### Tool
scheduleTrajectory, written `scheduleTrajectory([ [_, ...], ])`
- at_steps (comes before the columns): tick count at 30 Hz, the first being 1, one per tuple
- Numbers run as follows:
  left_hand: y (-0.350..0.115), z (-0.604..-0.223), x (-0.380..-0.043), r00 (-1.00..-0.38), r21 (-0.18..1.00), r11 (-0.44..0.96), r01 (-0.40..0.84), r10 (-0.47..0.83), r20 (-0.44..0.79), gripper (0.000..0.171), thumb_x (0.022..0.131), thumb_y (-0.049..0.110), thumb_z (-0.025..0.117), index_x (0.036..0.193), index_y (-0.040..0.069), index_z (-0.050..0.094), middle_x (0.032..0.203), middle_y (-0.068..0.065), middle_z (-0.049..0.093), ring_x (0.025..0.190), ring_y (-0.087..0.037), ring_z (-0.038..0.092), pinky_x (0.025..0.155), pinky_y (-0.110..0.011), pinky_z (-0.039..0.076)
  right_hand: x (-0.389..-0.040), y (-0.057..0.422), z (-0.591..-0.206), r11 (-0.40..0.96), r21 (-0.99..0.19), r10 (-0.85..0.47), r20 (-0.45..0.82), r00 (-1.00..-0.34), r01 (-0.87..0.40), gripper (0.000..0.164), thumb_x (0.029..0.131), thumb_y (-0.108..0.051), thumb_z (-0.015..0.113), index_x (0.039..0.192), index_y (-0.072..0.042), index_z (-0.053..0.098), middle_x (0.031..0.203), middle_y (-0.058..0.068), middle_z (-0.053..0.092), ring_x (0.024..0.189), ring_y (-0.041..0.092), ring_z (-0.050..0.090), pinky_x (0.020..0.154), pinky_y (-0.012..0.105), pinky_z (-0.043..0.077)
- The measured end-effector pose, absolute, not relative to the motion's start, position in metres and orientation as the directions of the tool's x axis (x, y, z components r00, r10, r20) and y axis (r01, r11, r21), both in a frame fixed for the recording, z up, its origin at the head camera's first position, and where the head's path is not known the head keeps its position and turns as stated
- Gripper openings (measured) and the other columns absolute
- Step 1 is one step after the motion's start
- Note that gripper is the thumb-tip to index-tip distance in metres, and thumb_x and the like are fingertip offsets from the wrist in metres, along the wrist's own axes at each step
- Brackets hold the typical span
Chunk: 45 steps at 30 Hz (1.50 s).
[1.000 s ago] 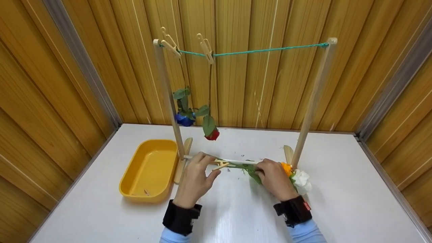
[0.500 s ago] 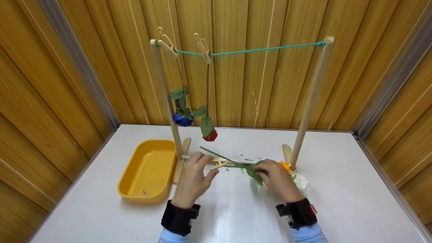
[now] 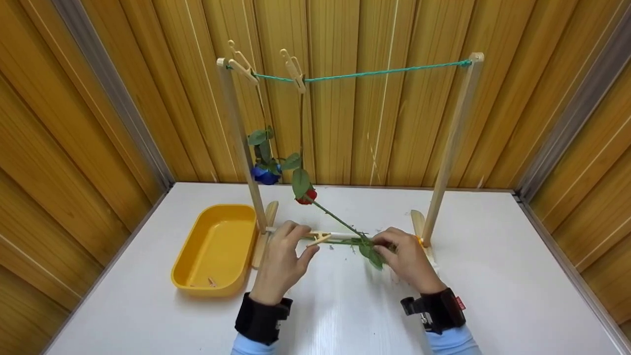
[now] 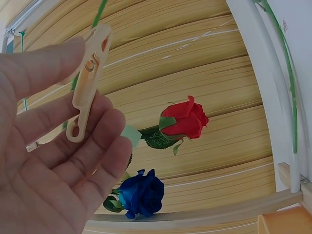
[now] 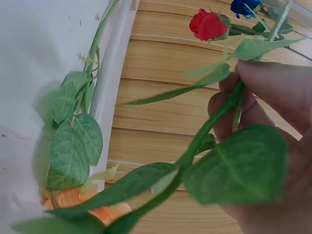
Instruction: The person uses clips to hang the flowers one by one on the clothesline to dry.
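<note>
Between thumb and fingers, my left hand pinches a wooden clothespin just above the table. My right hand pinches the leafy green stem of a flower, its bare end slanting up to the left. That flower's head is mostly hidden behind the hand. Beneath it lies another flower on the table, with green leaves and orange petals. A red rose and a blue rose hang head down from the cord, each held by a clothespin.
Two wooden posts carry the green cord, with a white crossbar low between them. Left of the rack stands a yellow basin with small bits inside. Corrugated wood-look panels close off the back and sides.
My right hand has lifted the flower it holds, so the stem's free end has swung up from the crossbar toward the red rose. The left hand stays nearly still with the clothespin.
</note>
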State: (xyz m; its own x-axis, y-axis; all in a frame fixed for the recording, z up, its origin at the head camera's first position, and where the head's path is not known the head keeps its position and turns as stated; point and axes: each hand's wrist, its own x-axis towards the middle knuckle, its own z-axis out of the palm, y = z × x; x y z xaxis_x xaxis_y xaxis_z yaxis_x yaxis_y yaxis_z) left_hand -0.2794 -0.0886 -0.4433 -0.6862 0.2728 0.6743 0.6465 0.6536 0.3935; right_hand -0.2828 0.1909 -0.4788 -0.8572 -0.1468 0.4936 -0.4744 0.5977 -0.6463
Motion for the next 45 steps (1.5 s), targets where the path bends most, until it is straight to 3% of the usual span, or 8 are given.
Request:
scheduleTrajectory([
  [6,-0.09,-0.439,-0.277,-0.68,0.4,0.642,0.654,0.267,0.683,0.031,0.085,0.017,0.086,0.11,0.005,0.072,0.095,-0.005,0.063,0.087,-0.02,0.061,0.079,-0.033,0.054,-0.282,0.189,-0.477,0.53,-0.705,-0.088,0.508,-0.857,-0.472,0.014,0.089,0.004,0.076,0.096,-0.008,0.076,0.09,0.005,0.072,0.079,0.008,0.063,0.069,0.022,0.052],
  [12,-0.093,-0.434,-0.275,-0.687,0.397,0.667,0.63,0.241,0.686,0.033,0.086,0.022,0.085,0.112,0.006,0.074,0.097,-0.008,0.065,0.085,-0.021,0.061,0.077,-0.034,0.053,-0.282,0.189,-0.475,0.488,-0.708,-0.044,0.565,-0.824,-0.511,0.019,0.087,0.008,0.076,0.1,-0.006,0.076,0.088,0.0,0.073,0.077,0.009,0.064,0.067,0.021,0.052],
  [20,-0.093,-0.429,-0.27,-0.672,0.377,0.672,0.637,0.245,0.698,0.033,0.086,0.022,0.085,0.112,0.005,0.073,0.098,-0.008,0.066,0.085,-0.02,0.062,0.078,-0.034,0.054,-0.274,0.182,-0.47,0.509,-0.7,-0.093,0.533,-0.841,-0.5,0.025,0.087,0.012,0.074,0.105,-0.004,0.077,0.093,0.003,0.073,0.079,0.009,0.063,0.069,0.022,0.053],
  [28,-0.093,-0.421,-0.262,-0.647,0.349,0.676,0.65,0.251,0.72,0.035,0.087,0.026,0.085,0.114,0.007,0.074,0.098,-0.007,0.065,0.086,-0.021,0.062,0.078,-0.033,0.053,-0.263,0.164,-0.477,0.687,-0.532,-0.233,0.483,-0.844,-0.494,0.022,0.085,0.009,0.076,0.099,-0.007,0.079,0.091,0.001,0.069,0.085,0.015,0.063,0.077,0.034,0.058],
  [34,-0.093,-0.421,-0.262,-0.649,0.34,0.683,0.646,0.257,0.716,0.036,0.087,0.027,0.085,0.115,0.008,0.074,0.098,-0.006,0.064,0.086,-0.02,0.062,0.077,-0.033,0.053,-0.256,0.153,-0.486,0.757,-0.404,-0.342,0.425,-0.838,-0.514,0.024,0.079,0.013,0.075,0.091,-0.007,0.081,0.083,0.001,0.068,0.081,0.018,0.064,0.079,0.042,0.055],
  [41,-0.093,-0.421,-0.262,-0.645,0.327,0.686,0.65,0.27,0.715,0.035,0.086,0.026,0.085,0.114,0.008,0.074,0.098,-0.005,0.065,0.088,-0.021,0.064,0.079,-0.034,0.053,-0.257,0.148,-0.498,0.781,-0.328,-0.426,0.343,-0.837,-0.532,0.019,0.076,0.011,0.078,0.08,-0.008,0.08,0.072,0.001,0.065,0.067,0.016,0.061,0.06,0.031,0.048],
  [45,-0.093,-0.422,-0.263,-0.635,0.318,0.684,0.657,0.274,0.723,0.035,0.085,0.025,0.086,0.113,0.008,0.073,0.097,-0.006,0.065,0.087,-0.022,0.064,0.078,-0.034,0.052,-0.26,0.146,-0.505,0.784,-0.344,-0.435,0.29,-0.853,-0.517,0.021,0.075,0.012,0.075,0.077,-0.008,0.079,0.071,0.001,0.066,0.063,0.014,0.059,0.057,0.029,0.046],
])
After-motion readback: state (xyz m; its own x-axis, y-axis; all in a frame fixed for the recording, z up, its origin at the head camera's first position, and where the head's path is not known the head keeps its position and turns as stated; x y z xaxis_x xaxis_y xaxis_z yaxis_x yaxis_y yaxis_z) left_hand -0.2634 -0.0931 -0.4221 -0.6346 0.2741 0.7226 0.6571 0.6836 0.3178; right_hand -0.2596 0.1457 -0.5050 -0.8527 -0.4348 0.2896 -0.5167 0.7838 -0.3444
